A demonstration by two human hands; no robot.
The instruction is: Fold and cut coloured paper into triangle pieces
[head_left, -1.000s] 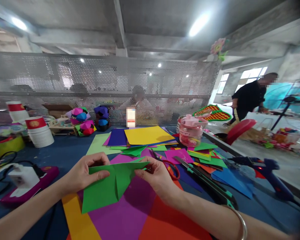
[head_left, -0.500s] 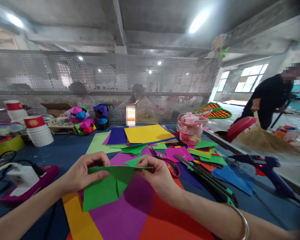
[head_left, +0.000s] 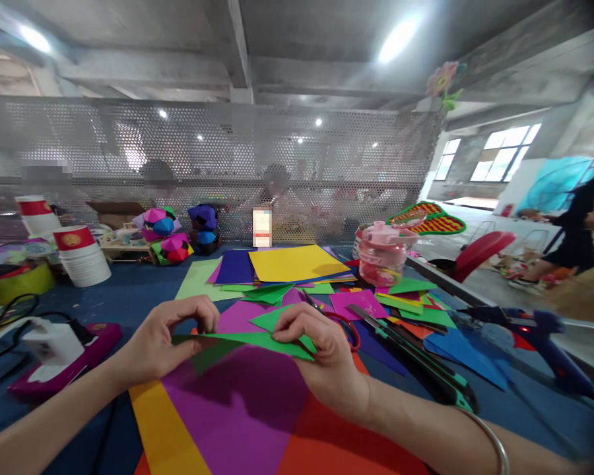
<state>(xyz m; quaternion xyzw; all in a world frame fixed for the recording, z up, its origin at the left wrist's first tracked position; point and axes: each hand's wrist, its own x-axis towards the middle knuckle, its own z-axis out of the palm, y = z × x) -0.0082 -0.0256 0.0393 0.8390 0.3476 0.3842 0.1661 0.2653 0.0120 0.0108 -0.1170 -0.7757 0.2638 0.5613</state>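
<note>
Green paper (head_left: 251, 340) tipped nearer edge-on than before; both hands (head_left: 161, 340) (head_left: 327, 356) pinched closed on opposite ends.

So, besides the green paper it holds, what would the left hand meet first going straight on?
Probably the magenta sheet lying just beyond the left hand; depth is unclear, so the hand might pass above it instead.

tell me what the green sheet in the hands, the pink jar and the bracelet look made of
Green sheet: matt paper or thin card, judging by its thin edge and flat, even colour.
Pink jar: glossy, probably plastic, though glass is possible for the body; coloured bits show through its wall.
Bracelet: smooth, shiny, likely silvery metal, since it catches the light.
</note>
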